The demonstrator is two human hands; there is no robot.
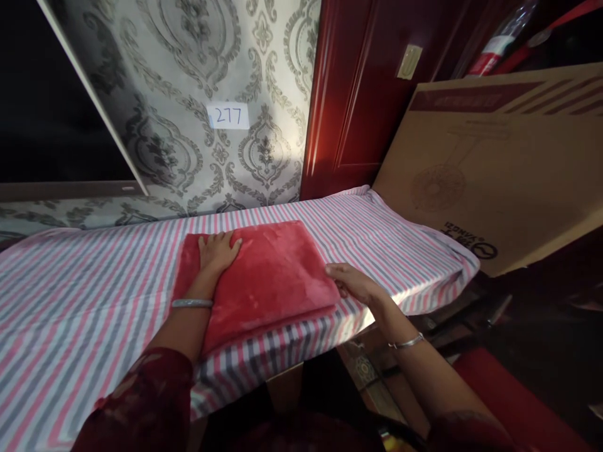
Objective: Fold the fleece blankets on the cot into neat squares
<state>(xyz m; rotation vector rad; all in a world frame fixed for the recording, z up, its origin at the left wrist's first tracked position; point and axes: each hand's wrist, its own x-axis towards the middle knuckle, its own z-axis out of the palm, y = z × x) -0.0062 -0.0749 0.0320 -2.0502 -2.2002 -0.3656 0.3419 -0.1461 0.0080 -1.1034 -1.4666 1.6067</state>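
Note:
A folded red plush cloth lies flat on a striped sheet of pink, grey and white. My left hand rests on the cloth's upper left part, palm down with fingers spread. At the right edge of the cloth, my right hand is closed, thumb and fingers pinching its border. The underside of the cloth and some right fingertips are hidden.
Behind the striped surface stands a patterned wall with a paper marked 277. A dark screen is at upper left. A large cardboard box leans at right, beside a dark red door. A plastic bottle shows behind the box.

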